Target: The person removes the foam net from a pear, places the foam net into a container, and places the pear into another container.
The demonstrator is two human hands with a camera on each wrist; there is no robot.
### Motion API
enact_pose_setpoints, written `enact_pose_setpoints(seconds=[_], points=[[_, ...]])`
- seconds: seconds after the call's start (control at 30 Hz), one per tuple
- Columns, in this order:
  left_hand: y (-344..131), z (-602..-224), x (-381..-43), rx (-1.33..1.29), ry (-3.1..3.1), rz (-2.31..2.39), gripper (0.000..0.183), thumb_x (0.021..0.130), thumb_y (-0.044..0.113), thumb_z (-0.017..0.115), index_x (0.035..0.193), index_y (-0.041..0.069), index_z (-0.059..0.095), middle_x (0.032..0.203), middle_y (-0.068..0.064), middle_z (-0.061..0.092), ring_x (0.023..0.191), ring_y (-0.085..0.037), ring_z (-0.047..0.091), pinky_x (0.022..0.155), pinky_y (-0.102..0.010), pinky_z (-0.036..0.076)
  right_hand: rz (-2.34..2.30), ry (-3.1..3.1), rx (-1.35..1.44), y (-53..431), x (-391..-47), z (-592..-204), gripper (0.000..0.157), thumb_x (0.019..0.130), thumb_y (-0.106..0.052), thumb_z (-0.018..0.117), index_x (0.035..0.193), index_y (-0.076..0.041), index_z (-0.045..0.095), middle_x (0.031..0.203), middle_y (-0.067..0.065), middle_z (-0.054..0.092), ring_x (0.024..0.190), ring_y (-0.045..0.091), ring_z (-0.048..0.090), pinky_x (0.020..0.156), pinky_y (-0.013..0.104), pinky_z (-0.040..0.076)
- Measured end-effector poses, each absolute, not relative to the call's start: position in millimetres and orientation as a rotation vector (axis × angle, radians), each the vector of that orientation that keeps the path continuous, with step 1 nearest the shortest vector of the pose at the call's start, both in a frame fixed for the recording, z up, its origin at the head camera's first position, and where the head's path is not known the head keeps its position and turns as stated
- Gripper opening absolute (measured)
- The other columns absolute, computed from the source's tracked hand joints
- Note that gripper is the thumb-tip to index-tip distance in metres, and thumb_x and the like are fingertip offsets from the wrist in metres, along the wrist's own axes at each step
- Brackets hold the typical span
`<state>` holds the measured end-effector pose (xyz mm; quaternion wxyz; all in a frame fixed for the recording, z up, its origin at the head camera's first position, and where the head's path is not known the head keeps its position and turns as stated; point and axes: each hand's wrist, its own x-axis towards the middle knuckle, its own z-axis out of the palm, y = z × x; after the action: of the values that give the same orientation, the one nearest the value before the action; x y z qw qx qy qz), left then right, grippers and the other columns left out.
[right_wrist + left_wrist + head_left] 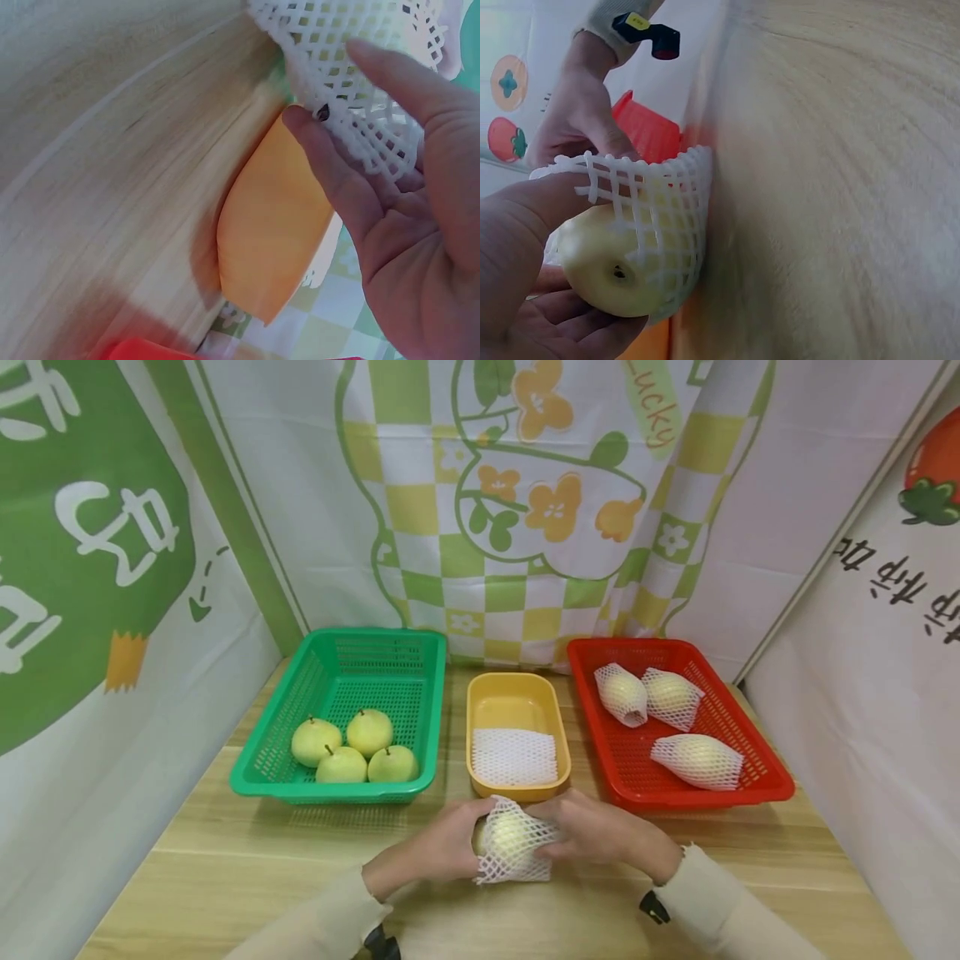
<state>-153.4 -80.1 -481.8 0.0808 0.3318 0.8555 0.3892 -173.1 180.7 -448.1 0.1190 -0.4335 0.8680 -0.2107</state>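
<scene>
Just in front of the yellow tray, a pale yellow-green pear [600, 259] sits partly inside a white foam net sleeve [517, 852]. My left hand [447, 842] grips the pear from the left, fingers under it and thumb tucked beneath the net's edge, as the left wrist view shows. From the other side my right hand [596, 828] holds the net, thumb on the mesh and a fingertip at its rim. In the left wrist view the pear's bare end, with a dark dimple, faces out of the net; mesh covers the rest.
A green basket [258, 756] at left holds several bare pears [341, 766]. The yellow tray [517, 689] in the middle carries flat foam nets [513, 757]. In the red basket [618, 752] at right lie three netted pears [697, 760]. Printed curtains [517, 602] stand behind.
</scene>
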Motion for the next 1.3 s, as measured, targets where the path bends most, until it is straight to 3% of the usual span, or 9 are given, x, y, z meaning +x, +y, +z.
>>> enact_pose_setpoints(seconds=[0.13, 0.3, 0.47, 0.63, 0.8, 0.87, 0.97, 1.13, 1.3], points=[[-89, -479, -155, 0.988, 2.552, 1.137, 0.058, 0.071, 0.010, 0.092, 0.123, 0.006, 0.068, 0.110, -0.002, 0.074, 0.096, -0.007, 0.065, 0.086, -0.022, 0.057, -0.655, 2.532, -1.314, 180, -174, -448, 0.032, 0.090, -0.009, 0.083, 0.120, -0.019, 0.075, 0.116, -0.009, 0.071, 0.109, 0.009, 0.064, 0.102, 0.033, 0.059], [-99, -474, -154, 0.992, 2.570, 1.094, 0.061, 0.067, 0.006, 0.087, 0.125, 0.006, 0.068, 0.113, -0.003, 0.075, 0.098, -0.008, 0.065, 0.086, -0.022, 0.056, -0.672, 2.526, -1.361, 179, -176, -447, 0.029, 0.091, -0.007, 0.083, 0.117, -0.018, 0.076, 0.115, -0.009, 0.073, 0.109, 0.009, 0.065, 0.103, 0.034, 0.059], [-107, -473, -154, 0.968, 2.594, 1.072, 0.059, 0.068, 0.012, 0.088, 0.123, 0.009, 0.069, 0.112, -0.001, 0.075, 0.097, -0.007, 0.066, 0.085, -0.022, 0.057, -0.694, 2.504, -1.324, 180, -177, -444, 0.023, 0.092, -0.009, 0.081, 0.113, -0.019, 0.077, 0.105, -0.012, 0.072, 0.100, 0.005, 0.063, 0.098, 0.029, 0.060], [-116, -471, -155, 0.952, 2.561, 1.139, 0.067, 0.071, 0.024, 0.092, 0.131, 0.010, 0.068, 0.117, -0.001, 0.076, 0.101, -0.009, 0.068, 0.086, -0.023, 0.058, -0.668, 2.529, -1.280, 183, -178, -443, 0.023, 0.092, -0.007, 0.081, 0.111, -0.018, 0.077, 0.106, -0.011, 0.072, 0.099, 0.007, 0.063, 0.097, 0.030, 0.061], [-124, -471, -157, 0.991, 2.587, 1.114, 0.071, 0.072, 0.035, 0.095, 0.134, 0.011, 0.068, 0.121, 0.000, 0.076, 0.105, -0.011, 0.069, 0.088, -0.024, 0.057, -0.689, 2.552, -1.234, 179, -178, -444, 0.047, 0.089, -0.014, 0.086, 0.134, -0.018, 0.071, 0.130, -0.005, 0.070, 0.117, 0.014, 0.064, 0.109, 0.041, 0.057], [-125, -472, -157, 0.997, 2.576, 1.112, 0.071, 0.073, 0.035, 0.095, 0.134, 0.011, 0.067, 0.121, -0.001, 0.076, 0.105, -0.012, 0.069, 0.089, -0.024, 0.057, -0.689, 2.560, -1.214, 172, -177, -446, 0.060, 0.087, -0.023, 0.088, 0.142, -0.020, 0.066, 0.134, -0.006, 0.069, 0.118, 0.013, 0.063, 0.109, 0.039, 0.056], [-125, -472, -156, 0.985, 2.551, 1.116, 0.073, 0.073, 0.034, 0.095, 0.136, 0.010, 0.066, 0.124, -0.002, 0.075, 0.108, -0.012, 0.069, 0.091, -0.024, 0.058, -0.681, 2.547, -1.206, 161, -177, -450, 0.065, 0.084, -0.031, 0.091, 0.142, -0.020, 0.064, 0.127, -0.008, 0.070, 0.108, 0.007, 0.062, 0.100, 0.029, 0.056], [-125, -473, -153, 1.009, 2.548, 1.103, 0.077, 0.074, 0.037, 0.095, 0.139, 0.007, 0.065, 0.129, -0.006, 0.075, 0.112, -0.016, 0.070, 0.093, -0.025, 0.058, -0.690, 2.476, -1.260, 150, -177, -457, 0.042, 0.087, -0.017, 0.087, 0.126, -0.012, 0.073, 0.109, -0.006, 0.076, 0.093, -0.001, 0.063, 0.086, 0.018, 0.056], [-131, -473, -150, 1.046, 2.595, 1.086, 0.074, 0.075, 0.038, 0.094, 0.138, 0.011, 0.066, 0.129, -0.004, 0.075, 0.112, -0.017, 0.070, 0.093, -0.028, 0.057, -0.678, 2.486, -1.247, 156, -177, -449, 0.019, 0.091, -0.007, 0.082, 0.108, -0.013, 0.079, 0.098, -0.008, 0.077, 0.084, -0.002, 0.061, 0.081, 0.018, 0.058]])
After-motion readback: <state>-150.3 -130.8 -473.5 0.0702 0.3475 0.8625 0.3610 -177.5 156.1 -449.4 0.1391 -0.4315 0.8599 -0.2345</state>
